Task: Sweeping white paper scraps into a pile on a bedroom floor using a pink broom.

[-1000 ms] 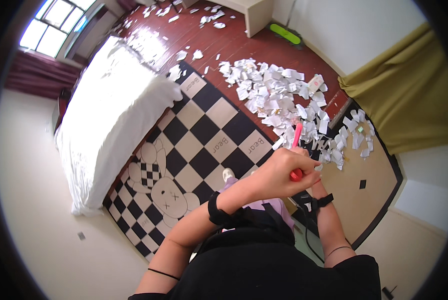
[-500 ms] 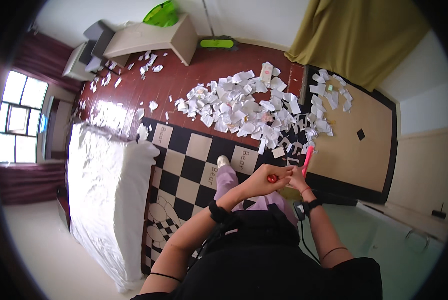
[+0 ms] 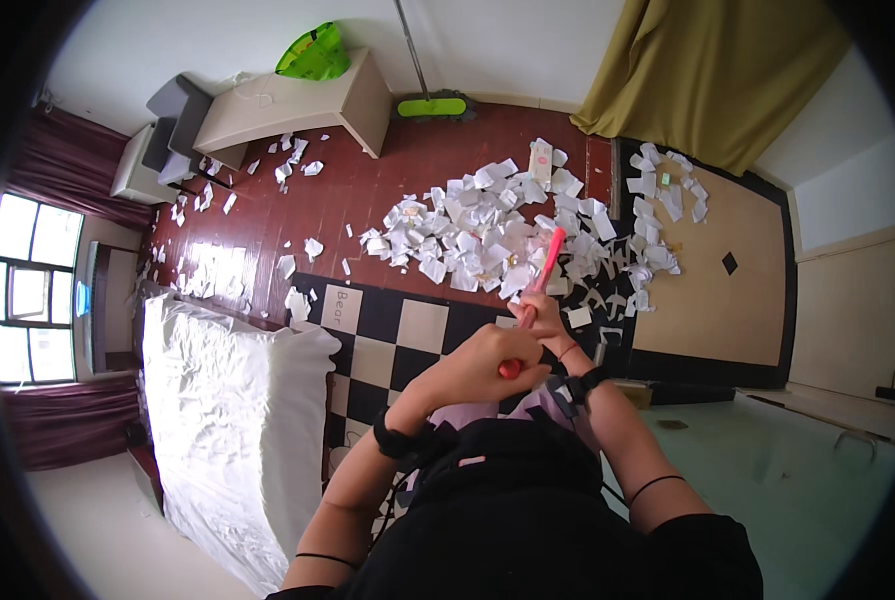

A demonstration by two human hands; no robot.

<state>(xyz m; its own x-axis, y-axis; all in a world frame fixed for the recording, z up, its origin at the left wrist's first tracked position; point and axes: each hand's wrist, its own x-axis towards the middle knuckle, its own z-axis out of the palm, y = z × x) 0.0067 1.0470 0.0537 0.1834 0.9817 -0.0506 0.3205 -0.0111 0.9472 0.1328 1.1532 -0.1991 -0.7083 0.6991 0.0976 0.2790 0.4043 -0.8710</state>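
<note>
A pink pole (image 3: 550, 258) with a round red cap (image 3: 510, 369) is gripped in both hands. My left hand (image 3: 480, 362) is closed around its near end, just by the cap. Further along the shaft, my right hand (image 3: 541, 315) is wrapped around it too. The pole slants away from me, and its far end shows against a wide heap of torn white paper (image 3: 468, 225) on the floor. I cannot make out any head on the pole, so its exact kind is unclear.
A white-covered bed (image 3: 218, 420) stands at left, beside a checkered mat (image 3: 423, 325). Behind are a desk (image 3: 363, 95) with a green bag (image 3: 313, 55), a grey chair (image 3: 180, 110) and a green floor mop (image 3: 433, 106). Paper also lies on the beige mat (image 3: 713, 290).
Both hands have shifted left with the pole. Its far end has swung left and away, from the mat's edge to over the paper heap. My view has also shifted slightly.
</note>
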